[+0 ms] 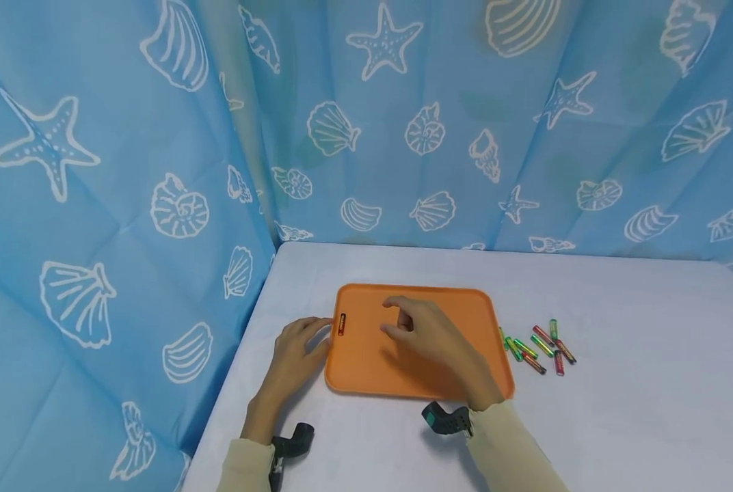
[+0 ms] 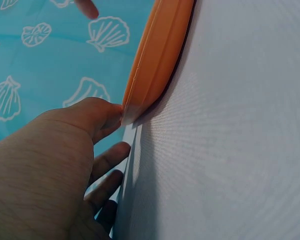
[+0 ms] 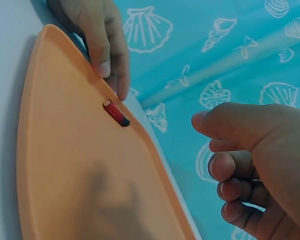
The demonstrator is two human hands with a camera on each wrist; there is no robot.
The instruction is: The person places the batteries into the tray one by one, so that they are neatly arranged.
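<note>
An orange tray lies on the white tabletop. One red-and-black battery rests on it, close to the left rim, and shows red with a dark end in the right wrist view. My left hand is at the tray's left edge, with thumb and fingertips touching the rim. Above the middle of the tray hovers my right hand, holding nothing; its thumb and index finger are apart and the other fingers are bent. The right wrist view shows the same hand apart from the tray.
Several loose batteries, green ones and red ones, lie in a scattered group just right of the tray. A blue curtain with white shells and starfish hangs behind the table and along its left side.
</note>
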